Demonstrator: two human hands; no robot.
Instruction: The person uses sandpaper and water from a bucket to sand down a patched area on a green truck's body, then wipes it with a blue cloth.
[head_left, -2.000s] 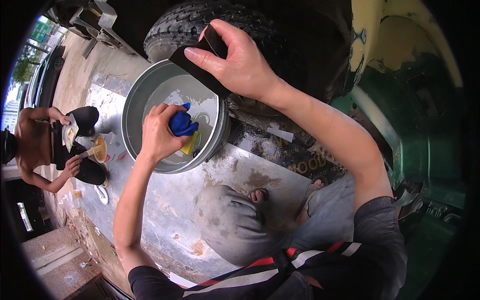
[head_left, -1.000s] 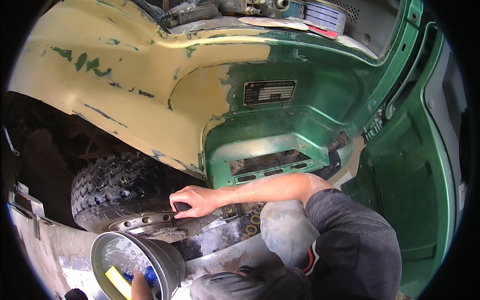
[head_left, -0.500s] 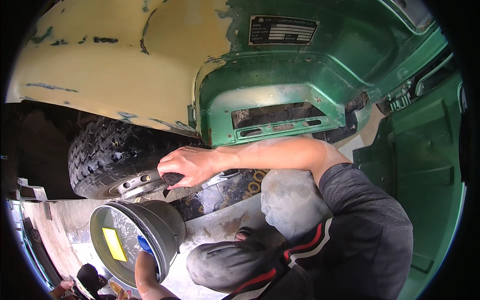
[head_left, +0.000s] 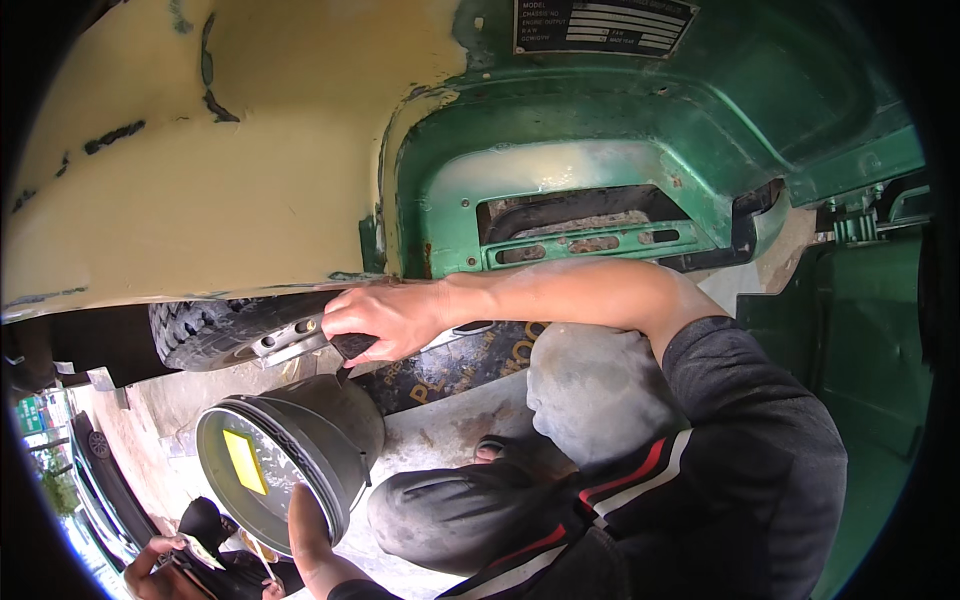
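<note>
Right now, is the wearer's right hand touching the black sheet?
Touching. The head view shows the right hand gripping the black sheet, no gap between them.

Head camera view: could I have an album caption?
Beside a green and yellow vehicle, right hand gripping a dark piece, left arm reaching into a bucket holding a yellow rectangle.

Right grip (head_left: pixel 382 322): fingers (head_left: pixel 345 312) curled in. Right forearm (head_left: pixel 550 287) runs right of it, elbow bent. Left forearm (head_left: pixel 314 545) below it, fingers hidden.

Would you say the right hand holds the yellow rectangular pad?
No, the yellow rectangular pad lies in the round grey bucket, away from the right hand.
</note>
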